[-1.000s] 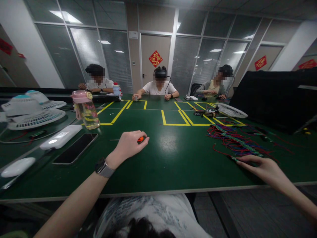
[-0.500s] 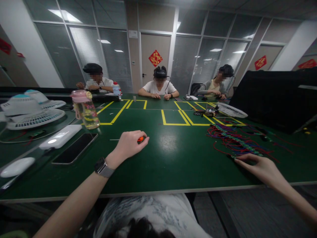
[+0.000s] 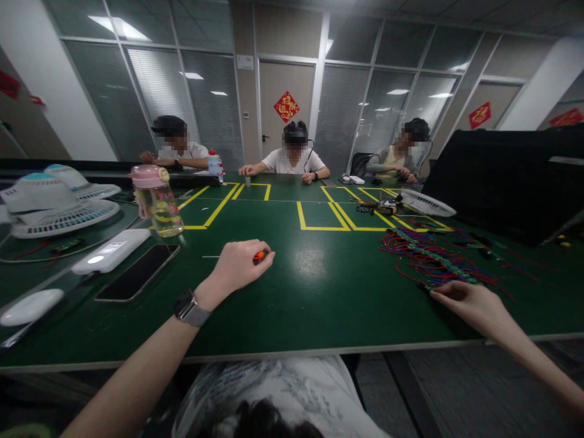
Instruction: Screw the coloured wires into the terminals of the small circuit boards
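Observation:
My left hand is closed around a screwdriver and rests on the green table. Its orange and dark handle shows at the curled fingers, and the thin metal shaft sticks out to the left behind the hand. On the right, my right hand pinches a small dark part between thumb and fingertips. A red wire seems to run from this part; its exact kind is too small to tell. Just beyond lies a long row of small green circuit boards with many red and blue wires.
A smartphone, a white power bank, a pink-lidded bottle and white fans stand left. A black box-like screen rises at right. Yellow tape marks the table. Several co-workers sit opposite.
My right thumb and fingers have drawn slightly closer together on the small part. My left hand stays still. The middle co-worker's hand has reached out to a small grey cylinder.

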Demonstrator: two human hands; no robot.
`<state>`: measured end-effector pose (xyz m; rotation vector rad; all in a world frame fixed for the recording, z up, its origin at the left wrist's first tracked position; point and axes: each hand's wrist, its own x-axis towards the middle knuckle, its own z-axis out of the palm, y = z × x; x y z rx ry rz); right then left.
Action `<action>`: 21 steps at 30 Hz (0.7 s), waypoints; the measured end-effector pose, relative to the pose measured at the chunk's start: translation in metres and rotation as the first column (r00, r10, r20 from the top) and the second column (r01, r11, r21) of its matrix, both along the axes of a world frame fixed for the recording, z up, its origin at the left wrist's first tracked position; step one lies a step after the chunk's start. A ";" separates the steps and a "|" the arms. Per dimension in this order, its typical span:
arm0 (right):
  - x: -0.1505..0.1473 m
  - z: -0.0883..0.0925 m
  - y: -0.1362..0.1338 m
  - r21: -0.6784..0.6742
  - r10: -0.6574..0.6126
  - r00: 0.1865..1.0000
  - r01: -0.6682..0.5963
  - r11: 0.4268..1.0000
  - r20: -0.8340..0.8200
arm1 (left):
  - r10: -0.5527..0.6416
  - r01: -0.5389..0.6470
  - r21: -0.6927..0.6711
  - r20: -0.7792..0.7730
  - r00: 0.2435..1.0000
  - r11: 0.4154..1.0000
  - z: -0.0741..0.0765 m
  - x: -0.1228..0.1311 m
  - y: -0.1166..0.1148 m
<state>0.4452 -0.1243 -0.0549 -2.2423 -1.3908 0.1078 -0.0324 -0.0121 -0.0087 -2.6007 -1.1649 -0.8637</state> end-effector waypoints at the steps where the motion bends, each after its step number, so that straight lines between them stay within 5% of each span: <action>1: 0.001 -0.001 0.000 0.003 0.006 1.000 -0.006 1.000 0.006 | 0.004 -0.004 -0.005 -0.001 1.000 1.000 0.000 0.000 0.000; 21: 0.007 -0.006 0.002 0.006 0.031 0.996 -0.032 0.999 0.088 | -0.003 0.003 0.018 -0.002 1.000 1.000 -0.002 -0.001 0.001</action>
